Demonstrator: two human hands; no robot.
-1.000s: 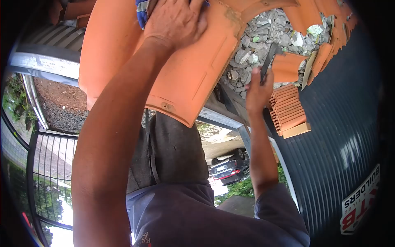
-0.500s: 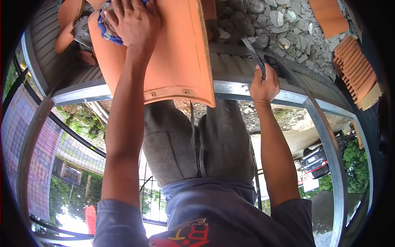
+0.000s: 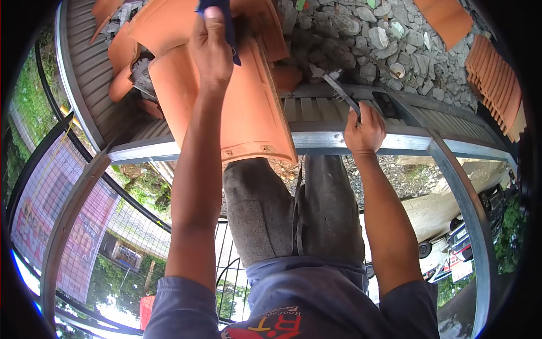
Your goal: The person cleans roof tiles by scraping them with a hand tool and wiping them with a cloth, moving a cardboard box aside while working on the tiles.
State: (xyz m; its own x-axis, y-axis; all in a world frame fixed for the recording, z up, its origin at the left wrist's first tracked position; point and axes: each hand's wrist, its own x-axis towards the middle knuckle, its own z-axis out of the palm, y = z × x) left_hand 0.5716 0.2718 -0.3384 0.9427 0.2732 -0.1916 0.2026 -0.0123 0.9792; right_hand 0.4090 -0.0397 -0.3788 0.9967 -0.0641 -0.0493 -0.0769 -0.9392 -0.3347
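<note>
My left hand point(image 3: 213, 53) is wrapped round a bunched blue cloth point(image 3: 230, 34), thumb up, above the upper part of an orange clay roof tile point(image 3: 251, 113). That tile lies lengthwise in front of me, its near end with two small holes overhanging a metal beam. My right hand point(image 3: 365, 130) grips the dark handle of a narrow wire brush point(image 3: 340, 90), bristles along one side of its head. The brush is off to the right of the tile, over the corrugated metal sheet, apart from the tile.
Another orange tile point(image 3: 164, 25) lies beyond. A metal beam point(image 3: 322, 139) crosses before my legs. Grey rubble point(image 3: 361, 42) spreads at the back right, with a stack of tiles point(image 3: 494, 85) beside it. Broken tile pieces point(image 3: 121, 56) lie at the left. Ground shows far below.
My left hand has turned from lying flat on the cloth over the tile to clutching the cloth, thumb up. My right hand still holds the brush at nearly the same place. The view has shifted.
</note>
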